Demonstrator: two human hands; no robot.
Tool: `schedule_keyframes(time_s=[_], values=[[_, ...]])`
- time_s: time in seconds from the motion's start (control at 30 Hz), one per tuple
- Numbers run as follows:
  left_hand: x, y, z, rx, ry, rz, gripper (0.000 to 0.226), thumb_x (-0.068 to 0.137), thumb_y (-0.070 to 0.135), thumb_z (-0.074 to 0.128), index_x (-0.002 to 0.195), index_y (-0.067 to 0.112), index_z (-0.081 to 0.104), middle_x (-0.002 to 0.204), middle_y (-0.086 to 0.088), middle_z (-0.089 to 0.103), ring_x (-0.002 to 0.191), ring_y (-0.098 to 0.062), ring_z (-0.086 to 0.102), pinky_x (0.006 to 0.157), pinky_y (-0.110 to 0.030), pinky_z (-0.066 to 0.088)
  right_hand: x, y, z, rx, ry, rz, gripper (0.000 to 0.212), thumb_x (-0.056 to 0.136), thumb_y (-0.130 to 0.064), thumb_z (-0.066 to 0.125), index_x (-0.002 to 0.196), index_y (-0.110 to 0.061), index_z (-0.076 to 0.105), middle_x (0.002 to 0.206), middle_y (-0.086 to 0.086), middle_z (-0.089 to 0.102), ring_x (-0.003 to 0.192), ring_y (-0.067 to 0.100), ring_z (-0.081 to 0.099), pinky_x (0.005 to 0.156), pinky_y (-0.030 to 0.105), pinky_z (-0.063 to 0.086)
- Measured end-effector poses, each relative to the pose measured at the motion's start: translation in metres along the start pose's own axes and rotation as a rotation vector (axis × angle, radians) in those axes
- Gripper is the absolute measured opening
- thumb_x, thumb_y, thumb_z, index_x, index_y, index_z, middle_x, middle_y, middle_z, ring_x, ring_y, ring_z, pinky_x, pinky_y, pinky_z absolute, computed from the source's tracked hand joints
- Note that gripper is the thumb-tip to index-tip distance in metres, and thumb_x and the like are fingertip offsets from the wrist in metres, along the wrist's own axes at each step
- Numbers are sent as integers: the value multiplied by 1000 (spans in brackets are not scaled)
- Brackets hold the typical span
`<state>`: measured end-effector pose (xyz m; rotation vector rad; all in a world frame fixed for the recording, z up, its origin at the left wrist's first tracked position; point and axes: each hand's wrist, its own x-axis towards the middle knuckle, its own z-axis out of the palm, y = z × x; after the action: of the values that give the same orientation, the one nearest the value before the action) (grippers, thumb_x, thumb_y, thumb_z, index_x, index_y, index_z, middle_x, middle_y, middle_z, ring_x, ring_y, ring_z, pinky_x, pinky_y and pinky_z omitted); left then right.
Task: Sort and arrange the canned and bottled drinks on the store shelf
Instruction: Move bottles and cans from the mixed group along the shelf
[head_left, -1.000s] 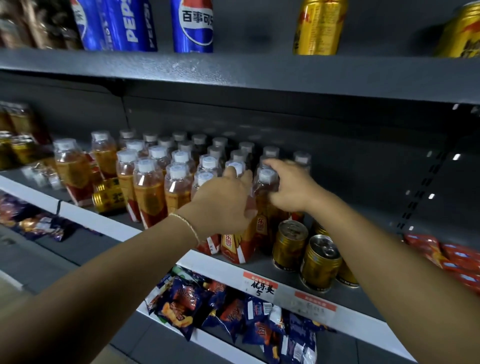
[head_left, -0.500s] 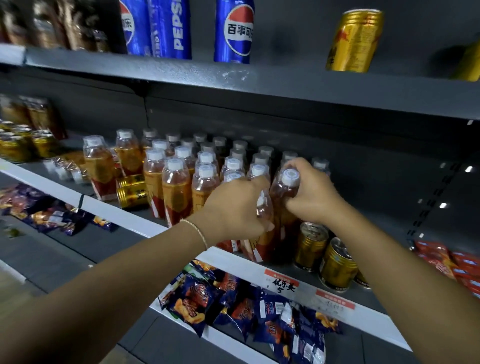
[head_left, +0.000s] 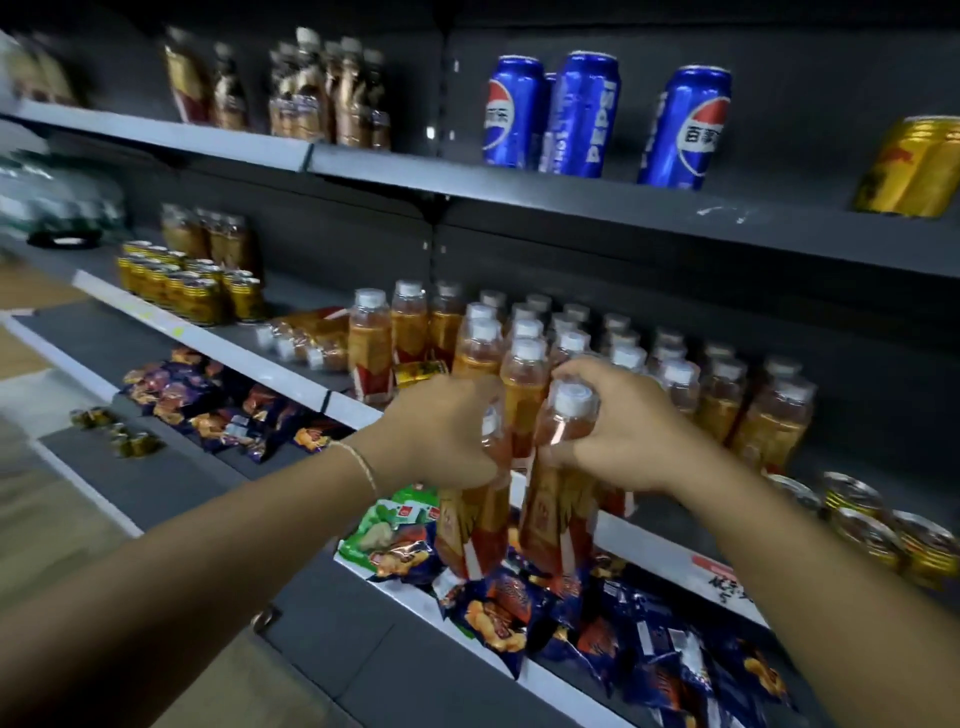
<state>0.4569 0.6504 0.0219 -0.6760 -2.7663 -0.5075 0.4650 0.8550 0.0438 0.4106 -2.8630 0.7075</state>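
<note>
My left hand (head_left: 441, 436) is wrapped round the shoulder of the first bottle (head_left: 470, 525). My right hand (head_left: 621, 431) grips the second bottle (head_left: 553, 514) at the neck, under its white cap. Both bottles hang upright, close side by side, before the front edge of the middle shelf (head_left: 291, 371), their bases over the snack packets (head_left: 498, 618) below. The other bottles (head_left: 571, 343) stand in rows behind, and the gold cans (head_left: 872, 525) are toward the right end.

Hands: two, left hand (head_left: 441, 431) and right hand (head_left: 618, 431). Held bottles: two, left bottle (head_left: 470, 525) and right bottle (head_left: 553, 519). Above the grip: blue cans (head_left: 584, 114), three clear, a possible fourth mostly hidden; gold can (head_left: 914, 166), one.
</note>
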Motion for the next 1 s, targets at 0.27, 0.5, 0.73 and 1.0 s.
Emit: schedule_keyframes(time_s=[0.27,0.5,0.73,1.0], values=[[-99,-136,-51,166,50,-255,49,68,42,72,107,25,49,72,11,49,62,-10,49,44,-24,34,40,-123,117,109,-181,-153,65,62,-32,90,112,-41,48,99,-16,60,81,1,60,70,27,58],[-172,-214,-92,265,161,-468,55,67,43,73,113,25,49,83,3,57,72,-20,56,52,-31,47,86,-229,175,152,-271,-305,56,60,-33,88,102,-35,51,96,-7,65,81,12,66,69,38,61],[-198,-286,-116,326,197,-598,50,68,38,71,109,23,48,88,-1,59,73,-23,53,47,-27,32,141,-299,230,238,-320,-436,55,60,-37,89,99,-42,50,94,-15,62,81,4,64,62,23,58],[-170,-387,-132,354,155,-720,57,72,40,73,120,23,48,94,-1,61,75,-21,53,52,-27,39,242,-347,289,271,-412,-502,66,61,-40,87,115,-45,50,105,-16,60,88,4,60,67,22,57]])
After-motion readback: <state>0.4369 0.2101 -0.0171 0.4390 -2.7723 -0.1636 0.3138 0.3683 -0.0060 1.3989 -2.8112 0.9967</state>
